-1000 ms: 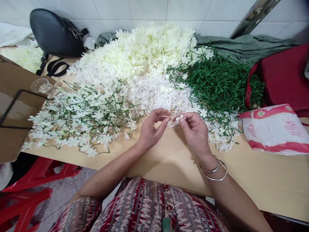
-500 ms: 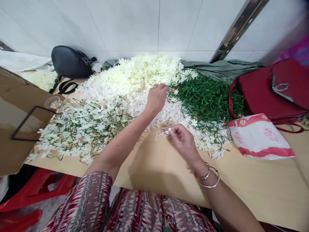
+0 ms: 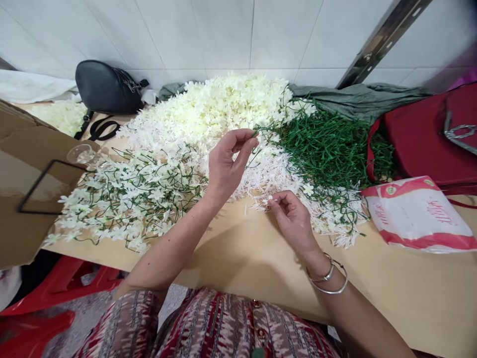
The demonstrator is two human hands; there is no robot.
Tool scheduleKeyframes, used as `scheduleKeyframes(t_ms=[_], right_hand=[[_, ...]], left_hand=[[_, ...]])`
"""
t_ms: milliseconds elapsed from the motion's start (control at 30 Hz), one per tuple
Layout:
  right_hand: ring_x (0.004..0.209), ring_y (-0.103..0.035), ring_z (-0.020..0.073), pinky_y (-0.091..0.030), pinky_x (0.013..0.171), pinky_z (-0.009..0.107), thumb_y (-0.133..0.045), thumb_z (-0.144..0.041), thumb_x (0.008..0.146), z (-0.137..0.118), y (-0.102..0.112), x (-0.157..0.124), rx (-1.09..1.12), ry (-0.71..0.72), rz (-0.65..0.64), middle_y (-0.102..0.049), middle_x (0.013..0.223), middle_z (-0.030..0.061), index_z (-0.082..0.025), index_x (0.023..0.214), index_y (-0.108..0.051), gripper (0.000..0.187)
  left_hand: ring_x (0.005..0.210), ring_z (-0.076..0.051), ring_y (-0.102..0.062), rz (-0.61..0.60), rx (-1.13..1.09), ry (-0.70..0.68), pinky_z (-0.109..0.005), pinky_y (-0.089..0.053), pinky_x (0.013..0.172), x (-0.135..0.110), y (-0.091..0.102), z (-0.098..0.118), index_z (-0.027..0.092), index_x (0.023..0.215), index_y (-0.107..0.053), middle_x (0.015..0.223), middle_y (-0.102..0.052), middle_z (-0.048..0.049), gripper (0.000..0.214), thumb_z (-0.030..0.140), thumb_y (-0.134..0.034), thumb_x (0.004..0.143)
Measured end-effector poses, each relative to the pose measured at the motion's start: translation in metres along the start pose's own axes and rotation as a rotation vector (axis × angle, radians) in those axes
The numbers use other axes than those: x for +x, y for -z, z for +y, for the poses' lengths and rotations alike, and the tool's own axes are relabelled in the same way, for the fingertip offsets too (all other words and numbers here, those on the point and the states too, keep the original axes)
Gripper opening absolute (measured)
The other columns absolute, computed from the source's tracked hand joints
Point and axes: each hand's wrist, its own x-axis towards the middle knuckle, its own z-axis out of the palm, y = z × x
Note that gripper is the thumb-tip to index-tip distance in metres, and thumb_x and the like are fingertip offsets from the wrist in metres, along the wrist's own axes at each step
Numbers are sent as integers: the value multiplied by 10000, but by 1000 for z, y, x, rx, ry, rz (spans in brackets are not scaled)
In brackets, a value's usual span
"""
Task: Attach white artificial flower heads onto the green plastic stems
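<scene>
pale tiled wall (image 3: 223, 35) behind, light tan tabletop (image 3: 246, 268) below. left hand (image 3: 228, 161) – thumb and forefinger pinched together on a thin, wiry green stem (image 3: 255, 133), just left of the tangled dark green stem heap (image 3: 331, 149). right hand (image 3: 294, 221) – lower, nearer the body, fingertips closed on a tiny white piece (image 3: 270, 198), too small to make out its shape. loose spiky white filaments (image 3: 270, 174) lie near both hands; creamy, ruffled petal heap (image 3: 231, 104) beyond; white star-shaped flowers with green stems (image 3: 126, 199) spread left.
</scene>
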Motion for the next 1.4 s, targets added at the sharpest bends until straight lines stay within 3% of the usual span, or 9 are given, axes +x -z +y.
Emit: scheduleKeyframes(t_ms=[167, 300, 433, 567, 667, 767, 900, 1100, 1400], right_hand=[[728, -600, 163, -489, 703, 308, -692, -408, 983, -5, 1, -2, 34, 7, 30, -646, 788, -16, -241, 938, -637, 181], [738, -613, 171, -502, 712, 320, -715, -410, 966, -10, 2, -2, 46, 13, 61, -657, 790, -12, -243, 930, -647, 184], [734, -632, 180, -502, 715, 334, -758, -413, 924, -13, 6, 1, 90, -29, 90, -679, 787, -5, -246, 929, -663, 192], [737, -668, 195, -534, 727, 355, -787, -441, 894, -16, 11, 3, 140, -87, 79, -709, 791, -1, -259, 963, -686, 219], [771, -696, 206, -569, 772, 378, -785, -481, 894, -17, 14, 3, 186, -107, -23, -739, 828, 11, -273, 956, -697, 234], [765, -689, 197, -574, 755, 365, -800, -492, 877, -20, 14, 1, 184, -153, -112, -743, 827, 10, -280, 936, -720, 234], [744, -666, 195, -558, 712, 354, -833, -526, 830, -25, 13, 1, 167, -206, -160, -727, 778, 9, -270, 890, -735, 281], [681, -656, 179, -546, 681, 339, -862, -516, 788, -29, 13, 4, 172, -241, -248, -736, 720, 1, -262, 842, -737, 289], [682, -660, 189, -530, 663, 343, -889, -501, 767, -28, 26, 6, 193, -284, -210, -751, 722, 13, -279, 858, -769, 269]], left_hand=[[1043, -158, -779, 20, -307, 324, -333, -630, 973, -12, 16, -2, 210, 1051, -707, 1083, -777, -44, 96, 297, -674, 1026], [901, -117, -773, 14, -492, 469, -252, -634, 790, -10, 29, 4, 234, 1063, -740, 1032, -771, -20, 138, 357, -689, 1026], [607, -59, -612, -223, -446, 544, -190, -497, 554, -38, 26, 20, 194, 994, -779, 905, -764, -22, 300, 458, -855, 875], [548, -69, -481, -248, -273, 598, -211, -362, 498, -83, 17, 22, 181, 955, -805, 710, -679, 6, 390, 560, -827, 866], [578, -87, -483, -202, -164, 603, -231, -341, 526, -108, 14, 15, 191, 980, -828, 711, -685, -1, 363, 544, -788, 905], [646, -114, -572, -214, -109, 559, -249, -416, 588, -119, 14, 11, 221, 1011, -841, 809, -765, -25, 278, 478, -763, 942], [781, -147, -677, -267, -116, 464, -276, -512, 685, -121, 13, 13, 266, 1030, -841, 968, -820, -40, 188, 414, -740, 976], [718, -128, -641, -315, -59, 428, -264, -488, 649, -121, 14, 15, 237, 1032, -823, 902, -791, -36, 256, 460, -700, 1009], [636, -108, -656, -366, -60, 399, -240, -492, 595, -122, 16, 13, 200, 1039, -784, 825, -724, -30, 302, 482, -678, 1023]])
